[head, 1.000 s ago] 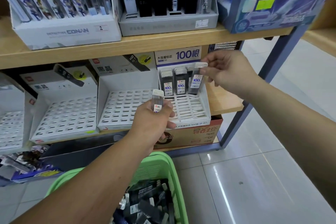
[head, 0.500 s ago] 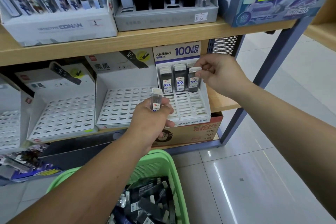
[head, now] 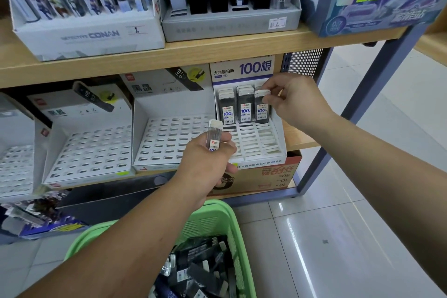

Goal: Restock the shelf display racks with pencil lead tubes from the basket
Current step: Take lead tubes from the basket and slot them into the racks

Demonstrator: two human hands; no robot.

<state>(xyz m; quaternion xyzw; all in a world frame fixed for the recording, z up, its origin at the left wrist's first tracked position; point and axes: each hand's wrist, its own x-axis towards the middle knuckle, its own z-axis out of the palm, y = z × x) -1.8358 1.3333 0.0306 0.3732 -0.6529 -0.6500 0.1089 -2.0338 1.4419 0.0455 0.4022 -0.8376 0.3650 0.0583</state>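
A white slotted display rack [head: 254, 143] marked "100" stands on the lower shelf with dark lead tubes upright in its back rows. My right hand [head: 294, 99] pinches the white cap of the rightmost tube [head: 261, 109], which stands in a slot beside the others. Lower and to the left, my left hand [head: 208, 164] grips another lead tube [head: 214, 136] upright in front of the rack. A green basket [head: 232, 225] at the bottom holds several more tubes [head: 198, 271].
Two more white slotted racks [head: 167, 143] [head: 89, 152] stand empty to the left. The wooden upper shelf [head: 145, 60] carries boxes of pens. A grey-blue shelf post [head: 338, 113] rises at the right, over a white tiled floor [head: 338, 237]. A brown carton [head: 266, 176] sits under the rack.
My right hand has lowered its tube down into the rack's right column, next to the two tubes there. My left hand has stayed in place with its tube.
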